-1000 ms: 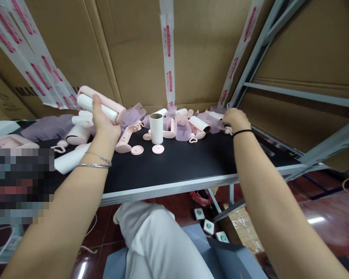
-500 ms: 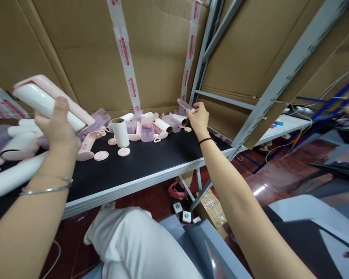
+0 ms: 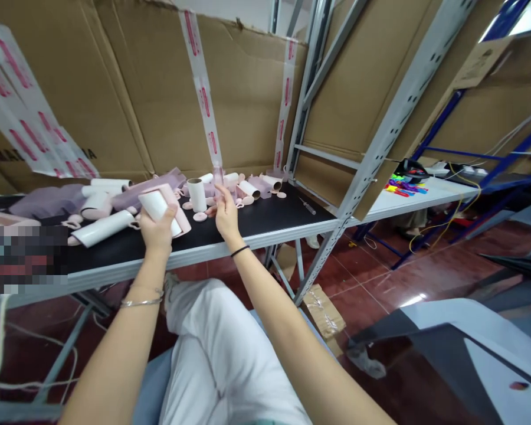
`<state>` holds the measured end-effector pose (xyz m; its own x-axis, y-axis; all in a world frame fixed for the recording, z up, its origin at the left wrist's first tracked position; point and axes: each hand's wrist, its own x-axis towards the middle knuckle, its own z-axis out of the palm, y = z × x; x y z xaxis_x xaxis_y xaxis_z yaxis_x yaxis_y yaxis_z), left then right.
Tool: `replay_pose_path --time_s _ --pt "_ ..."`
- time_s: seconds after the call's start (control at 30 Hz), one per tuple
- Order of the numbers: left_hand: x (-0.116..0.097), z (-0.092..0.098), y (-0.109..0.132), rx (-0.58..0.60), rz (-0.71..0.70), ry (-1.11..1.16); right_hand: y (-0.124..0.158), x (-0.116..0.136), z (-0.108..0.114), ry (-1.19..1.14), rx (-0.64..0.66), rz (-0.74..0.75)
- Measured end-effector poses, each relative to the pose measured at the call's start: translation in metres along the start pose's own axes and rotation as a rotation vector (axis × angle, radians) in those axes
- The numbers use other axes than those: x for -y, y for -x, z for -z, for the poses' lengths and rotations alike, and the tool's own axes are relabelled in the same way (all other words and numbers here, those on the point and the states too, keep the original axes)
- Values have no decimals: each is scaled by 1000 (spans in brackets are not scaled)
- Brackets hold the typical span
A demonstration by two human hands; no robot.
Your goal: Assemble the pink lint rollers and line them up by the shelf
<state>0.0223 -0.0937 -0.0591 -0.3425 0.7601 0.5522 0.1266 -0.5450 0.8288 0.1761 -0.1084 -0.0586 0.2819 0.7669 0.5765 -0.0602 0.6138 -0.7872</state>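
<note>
My left hand (image 3: pixel 156 236) is closed round a white tube (image 3: pixel 154 205) together with a pink plastic casing (image 3: pixel 183 219), held tilted above the front of the black table. Close on its right, my right hand (image 3: pixel 227 217) pinches a translucent pinkish piece (image 3: pixel 218 175) that points upward; its exact kind is unclear. Between the hands and slightly behind them, a white cardboard tube (image 3: pixel 197 197) stands upright with its brown inside showing. A flat pink disc (image 3: pixel 200 217) lies at its foot. Another white tube (image 3: pixel 104 229) lies on the table left of my left hand.
Purple translucent parts (image 3: pixel 48 202), white tubes and small pink pieces are heaped along the cardboard wall (image 3: pixel 248 100). A screwdriver (image 3: pixel 308 206) lies near the table's right end. A grey metal post (image 3: pixel 380 130) rises there. Colourful items (image 3: pixel 405 186) lie on a farther table.
My right hand has come left from the table's far right with the translucent piece, towards my left hand. The left hand, with tube and casing, has lowered and moved right. The view has shifted.
</note>
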Motion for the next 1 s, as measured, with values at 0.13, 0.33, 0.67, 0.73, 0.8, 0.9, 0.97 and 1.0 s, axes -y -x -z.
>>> replay_pose_path --time_s 0.13,0.33,0.67,0.73,0.8,0.9,0.97,1.0 --pt "-11 -1 5 126 -28 -141 -1 2 6 -69 -31 -26" --pt "-13 -2 6 174 72 -118 3 10 5 -182 -26 16" --pt "-8 0 7 185 31 -65 -12 21 -27 -917 -375 -514" --pt "-11 0 9 223 34 -65 -14 23 -28 -988 -352 -597" --pt "-14 0 11 280 30 -50 -13 26 -29 -1009 -284 -602" --pt "-17 0 13 344 50 20 -9 29 -31 -1014 -185 -583" --pt "-17 0 14 329 84 65 -7 29 -32 -1006 -160 -589" --pt "-17 0 14 313 99 84 -7 28 -32 -1000 -164 -591"
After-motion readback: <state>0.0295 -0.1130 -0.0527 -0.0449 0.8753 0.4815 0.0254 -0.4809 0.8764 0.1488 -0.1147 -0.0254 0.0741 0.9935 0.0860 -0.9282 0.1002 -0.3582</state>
